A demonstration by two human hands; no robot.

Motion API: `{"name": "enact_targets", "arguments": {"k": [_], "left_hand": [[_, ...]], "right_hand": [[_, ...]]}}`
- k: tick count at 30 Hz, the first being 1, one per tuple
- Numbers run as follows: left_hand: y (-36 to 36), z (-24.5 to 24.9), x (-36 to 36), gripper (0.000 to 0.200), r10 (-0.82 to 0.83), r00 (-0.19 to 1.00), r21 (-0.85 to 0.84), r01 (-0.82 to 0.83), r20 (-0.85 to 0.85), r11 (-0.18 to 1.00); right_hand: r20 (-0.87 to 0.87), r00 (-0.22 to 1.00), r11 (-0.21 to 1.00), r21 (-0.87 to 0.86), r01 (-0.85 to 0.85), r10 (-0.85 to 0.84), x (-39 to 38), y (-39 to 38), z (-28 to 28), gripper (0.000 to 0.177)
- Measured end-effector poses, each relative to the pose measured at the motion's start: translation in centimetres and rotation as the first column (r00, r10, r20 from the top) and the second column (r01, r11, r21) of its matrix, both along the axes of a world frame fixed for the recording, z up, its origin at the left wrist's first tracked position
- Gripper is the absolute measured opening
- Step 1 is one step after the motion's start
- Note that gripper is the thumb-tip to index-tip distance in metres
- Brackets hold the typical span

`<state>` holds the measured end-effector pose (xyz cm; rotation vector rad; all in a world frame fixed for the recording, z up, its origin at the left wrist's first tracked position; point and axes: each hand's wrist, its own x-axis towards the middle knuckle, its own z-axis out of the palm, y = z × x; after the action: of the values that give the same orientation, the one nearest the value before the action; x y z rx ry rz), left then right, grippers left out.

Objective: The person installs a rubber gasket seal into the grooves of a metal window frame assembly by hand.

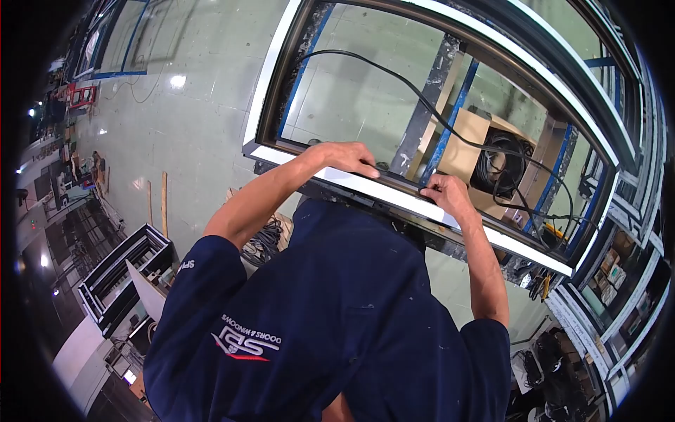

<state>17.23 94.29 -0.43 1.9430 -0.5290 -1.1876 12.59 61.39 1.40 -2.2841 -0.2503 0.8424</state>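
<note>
In front of my body lies a large window frame (355, 184) with white outer faces and a dark inner channel. My left hand (344, 156) is closed at the near rail, its fingertips pressed down on the inner edge, where a black strip runs. To the right along the same rail, my right hand (448, 194) pinches at that black strip between thumb and fingers. The strip looks like a rubber gasket (401, 179). A long loose length of black gasket (394, 74) arcs over the frame opening from the far left towards the right. The pinched tips are partly hidden by my fingers.
Beneath the frame are dark and blue support bars (450, 130) and a cardboard box (464, 144) holding a black coil (500, 169). More frames (626, 133) stand at the right. A rack of dark profiles (126, 278) stands on the left; two wooden sticks (164, 200) are nearby.
</note>
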Motion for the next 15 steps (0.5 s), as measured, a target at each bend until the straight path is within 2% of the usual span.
{"name": "enact_targets", "arguments": {"k": [3, 6, 9, 10, 13, 15], "left_hand": [[-2.3, -0.4, 0.1, 0.047, -0.023, 1.000, 0.121, 0.024, -0.009, 0.992], [-2.7, -0.6, 0.1, 0.051, -0.024, 1.000, 0.161, 0.026, -0.009, 0.987], [-2.8, 0.5, -0.1, 0.052, -0.067, 0.988, 0.242, 0.031, 0.142, 0.970], [-2.7, 1.1, 0.0, 0.054, -0.089, 0.984, 0.316, 0.035, 0.156, 0.948], [-1.8, 1.1, 0.2, 0.058, -0.099, 0.982, 0.330, 0.041, 0.161, 0.943], [0.3, 1.1, 0.6, 0.059, -0.108, 0.979, 0.339, 0.043, 0.174, 0.940]], "right_hand": [[-0.025, 0.997, 0.997, 0.028, 0.074, -0.073, -0.4, 0.3, 0.2, 0.021], [-0.048, 0.994, 0.995, 0.038, 0.095, -0.093, -0.6, 0.3, 0.2, 0.022], [-0.035, 0.996, 0.995, 0.048, 0.087, -0.085, -0.2, 0.4, -0.3, 0.018], [-0.003, 0.999, 0.999, 0.038, 0.037, -0.037, 0.1, 0.2, -0.8, 0.021], [-0.125, 0.984, 0.987, 0.086, 0.138, -0.127, -0.7, -0.8, -2.2, 0.023], [-0.149, 0.974, 0.980, 0.075, 0.186, -0.173, -1.0, -1.3, -2.7, 0.029]]}}
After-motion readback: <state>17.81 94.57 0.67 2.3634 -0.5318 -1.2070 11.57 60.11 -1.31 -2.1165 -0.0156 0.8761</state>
